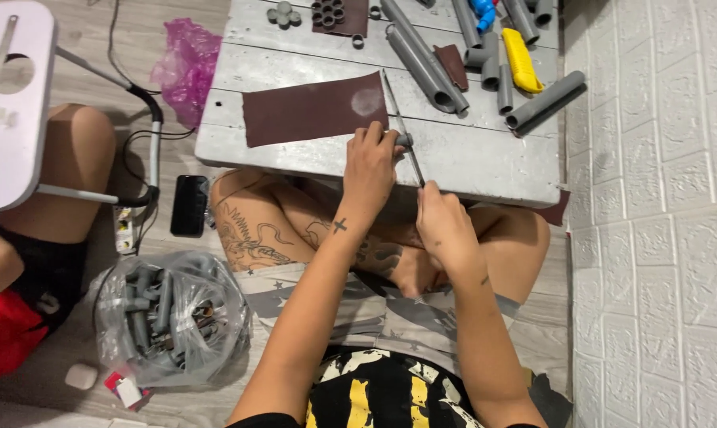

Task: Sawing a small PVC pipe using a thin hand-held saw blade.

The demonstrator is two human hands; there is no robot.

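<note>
Filing a short grey pipe piece at the tabletop's near edge.

My left hand point(369, 162) is pinching the pipe piece point(404, 140) against the grey tabletop point(485, 158); my right hand point(445, 226), at five o'clock from it, is closing around a thin file point(402, 127). Brown sandpaper sheet point(315, 108) is lying at ten o'clock.

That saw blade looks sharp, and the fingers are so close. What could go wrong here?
The left hand pins a short grey pipe piece at the table edge, right beside the thin saw blade that the right hand holds. If the blade slips, it might nick those fingers. The little piece could also roll or drop off the edge onto the person's legs.
</note>
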